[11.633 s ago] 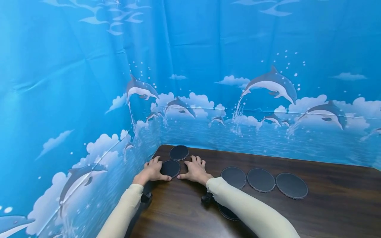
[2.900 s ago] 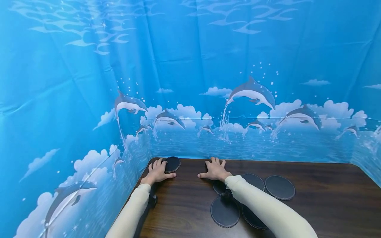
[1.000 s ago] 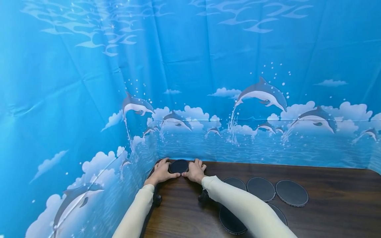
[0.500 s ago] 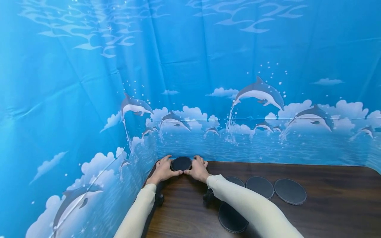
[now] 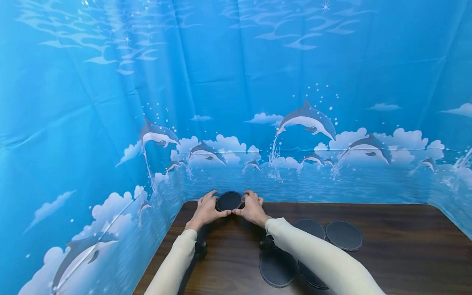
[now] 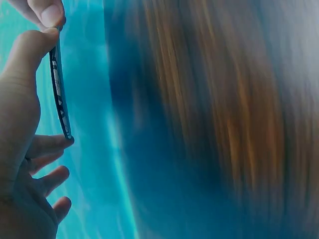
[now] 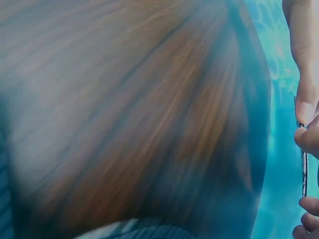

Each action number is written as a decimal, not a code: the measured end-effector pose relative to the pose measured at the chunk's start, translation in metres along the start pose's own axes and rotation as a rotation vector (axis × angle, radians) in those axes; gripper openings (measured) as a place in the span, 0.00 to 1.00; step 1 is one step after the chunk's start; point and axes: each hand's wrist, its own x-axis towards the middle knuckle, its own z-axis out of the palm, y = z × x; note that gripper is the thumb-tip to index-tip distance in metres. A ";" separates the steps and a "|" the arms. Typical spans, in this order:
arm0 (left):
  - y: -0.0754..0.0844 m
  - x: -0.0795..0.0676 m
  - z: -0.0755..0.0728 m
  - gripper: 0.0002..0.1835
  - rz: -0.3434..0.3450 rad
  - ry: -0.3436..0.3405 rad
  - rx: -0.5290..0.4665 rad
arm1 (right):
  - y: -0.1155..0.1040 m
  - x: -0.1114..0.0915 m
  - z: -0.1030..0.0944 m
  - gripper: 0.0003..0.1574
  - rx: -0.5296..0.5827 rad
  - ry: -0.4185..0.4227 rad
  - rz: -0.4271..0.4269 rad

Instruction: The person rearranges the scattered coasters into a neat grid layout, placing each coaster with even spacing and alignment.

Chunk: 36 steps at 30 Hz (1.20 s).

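Note:
Both hands hold one thin, round black coaster with a stitched-looking edge (image 5: 229,201) near the table's back edge. My left hand (image 5: 206,211) pinches its left side between thumb and fingers. On the opposite side, the right hand (image 5: 253,209) grips it likewise, and the two thumbs nearly meet at the near rim. In the left wrist view the coaster (image 6: 59,87) appears edge-on, raised off the table, with a patterned rim. The right wrist view catches only a sliver of the coaster (image 7: 304,174) between thumb and fingers.
Several like coasters lie grouped on the brown wooden table (image 5: 398,246) at the right, among them a far-right coaster (image 5: 344,235) and a near coaster (image 5: 277,268). The right sleeve covers part of the group. A blue dolphin-print curtain (image 5: 228,102) borders the table's back and left.
Two coasters lay at the left earlier; one has since joined the right group. The other, on the table a second ago, is now lifted by both hands and shifted slightly right.

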 end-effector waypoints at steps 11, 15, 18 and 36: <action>0.057 0.009 0.009 0.47 0.100 0.040 0.068 | 0.037 -0.035 -0.041 0.34 0.054 0.083 -0.024; 0.081 0.012 0.012 0.49 0.133 0.030 0.049 | 0.050 -0.049 -0.060 0.33 0.072 0.126 -0.012; 0.098 0.014 0.015 0.50 0.163 0.034 0.062 | 0.061 -0.060 -0.072 0.33 0.071 0.146 -0.004; 0.180 0.012 0.021 0.47 0.282 0.048 0.019 | 0.097 -0.121 -0.143 0.38 0.063 0.222 -0.022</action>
